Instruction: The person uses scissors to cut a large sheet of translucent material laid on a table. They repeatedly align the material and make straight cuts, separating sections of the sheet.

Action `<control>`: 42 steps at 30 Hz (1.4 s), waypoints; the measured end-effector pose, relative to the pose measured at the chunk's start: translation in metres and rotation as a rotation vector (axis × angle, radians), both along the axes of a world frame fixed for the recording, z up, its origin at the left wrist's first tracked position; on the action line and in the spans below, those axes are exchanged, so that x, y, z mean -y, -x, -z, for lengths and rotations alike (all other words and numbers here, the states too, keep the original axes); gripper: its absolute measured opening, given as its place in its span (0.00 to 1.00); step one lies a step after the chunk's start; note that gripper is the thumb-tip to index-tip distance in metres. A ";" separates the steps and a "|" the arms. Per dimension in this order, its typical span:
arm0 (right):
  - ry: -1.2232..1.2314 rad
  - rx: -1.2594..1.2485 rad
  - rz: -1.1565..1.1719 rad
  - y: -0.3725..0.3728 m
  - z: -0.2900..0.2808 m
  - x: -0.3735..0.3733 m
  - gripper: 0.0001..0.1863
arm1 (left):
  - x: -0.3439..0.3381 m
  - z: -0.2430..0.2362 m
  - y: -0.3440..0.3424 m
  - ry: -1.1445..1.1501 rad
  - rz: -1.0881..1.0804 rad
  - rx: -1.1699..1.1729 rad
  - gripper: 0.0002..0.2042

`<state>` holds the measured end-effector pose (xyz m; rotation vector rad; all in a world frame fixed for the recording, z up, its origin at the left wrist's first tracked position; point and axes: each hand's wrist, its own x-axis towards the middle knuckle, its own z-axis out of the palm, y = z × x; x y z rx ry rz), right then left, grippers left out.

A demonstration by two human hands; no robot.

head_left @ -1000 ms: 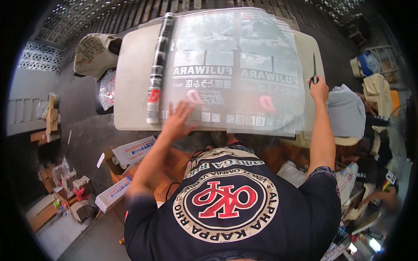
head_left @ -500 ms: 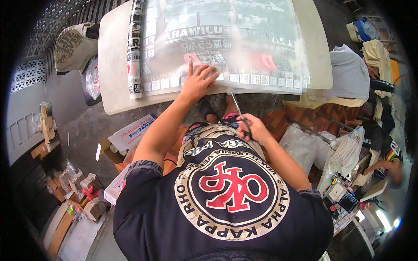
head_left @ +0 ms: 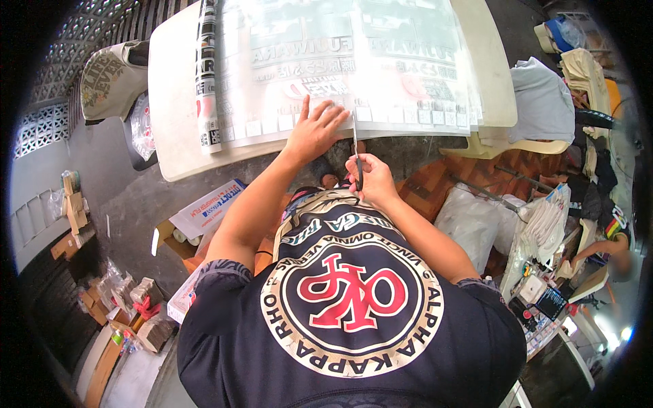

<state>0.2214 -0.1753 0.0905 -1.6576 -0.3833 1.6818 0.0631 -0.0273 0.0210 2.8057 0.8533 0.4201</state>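
Observation:
Printed translucent film sheets (head_left: 401, 78) lie spread over the pale table, their near edge running past its front. My left hand (head_left: 314, 134) rests flat on that edge with its fingers apart. Just to its right, my right hand (head_left: 374, 178) grips a pair of scissors (head_left: 359, 170) by the dark handles. The blades point away from me and meet the film's near edge, close to my left fingertips. At the left end, the film is curled into a roll (head_left: 206, 81) with dark printing. Glare washes out part of the print.
The table (head_left: 170, 129) has rounded corners. A chair with a grey cloth (head_left: 541, 102) stands to the right, and a printed shirt (head_left: 109, 78) hangs over a chair at left. An open carton (head_left: 180, 238) sits on the floor. White plastic bags (head_left: 466, 221) lie at right, near another person's arm (head_left: 602, 248).
My right hand has moved forward and left with the scissors, bringing the blades from below the film to its near edge. My left hand stays on the film.

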 end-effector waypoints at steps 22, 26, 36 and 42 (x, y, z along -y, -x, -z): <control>-0.151 -0.193 0.136 -0.027 0.030 -0.094 0.30 | 0.002 -0.031 -0.005 0.117 -0.075 0.213 0.15; -0.146 -0.104 0.107 -0.049 0.031 -0.116 0.25 | 0.002 -0.037 -0.006 0.122 -0.088 0.234 0.15; -0.185 0.078 -0.055 -0.086 0.031 -0.201 0.25 | 0.004 -0.050 -0.008 0.179 -0.126 0.260 0.15; -0.216 0.088 -0.022 -0.097 0.048 -0.264 0.29 | 0.006 -0.060 -0.007 0.237 -0.157 0.269 0.14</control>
